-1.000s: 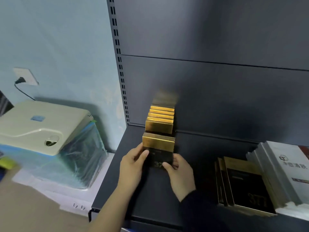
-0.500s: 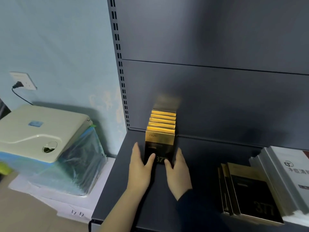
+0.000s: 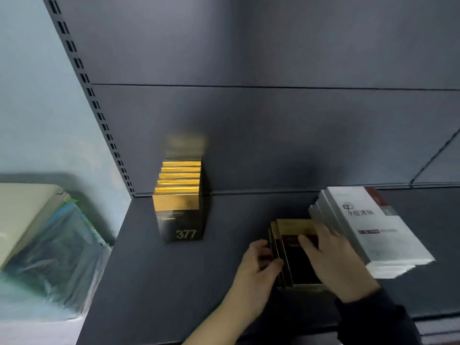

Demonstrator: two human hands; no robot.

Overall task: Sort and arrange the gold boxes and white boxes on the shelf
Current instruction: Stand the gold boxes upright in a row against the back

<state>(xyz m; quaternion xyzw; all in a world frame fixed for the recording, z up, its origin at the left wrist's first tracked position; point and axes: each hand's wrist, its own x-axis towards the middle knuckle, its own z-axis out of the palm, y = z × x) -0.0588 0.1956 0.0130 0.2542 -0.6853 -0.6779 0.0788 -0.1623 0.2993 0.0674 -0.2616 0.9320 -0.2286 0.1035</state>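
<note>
Hands meet at a small leaning group of gold boxes (image 3: 296,255) on the dark shelf (image 3: 154,275), which serves as the landmark here. The left hand (image 3: 258,267) has its thumb and fingers curled around the left edges of that group, the grip narrow and closed on the box edges. The right hand (image 3: 336,265), with a dark sleeve (image 3: 373,319) at its wrist, lies flat on the dark face of the top box, fingers spread; its grip is open, pressing rather than clasping. Toward the right end of the shelf, touching the gold group, a stack of white boxes (image 3: 368,227) leans back, its top face printed with a logo and lettering. Toward the shelf's rear left, well apart from the hands, a row of gold boxes (image 3: 180,202) stands upright, one behind another against the back panel (image 3: 273,133); the front one shows "377" on its dark lower half. A slotted upright (image 3: 99,115) rises at the shelf's left rear corner. Beyond the shelf's left edge, a cream-coloured machine (image 3: 25,212) sits over clear plastic wrapping (image 3: 57,260), blurred, before a pale blue wall (image 3: 37,95).
</note>
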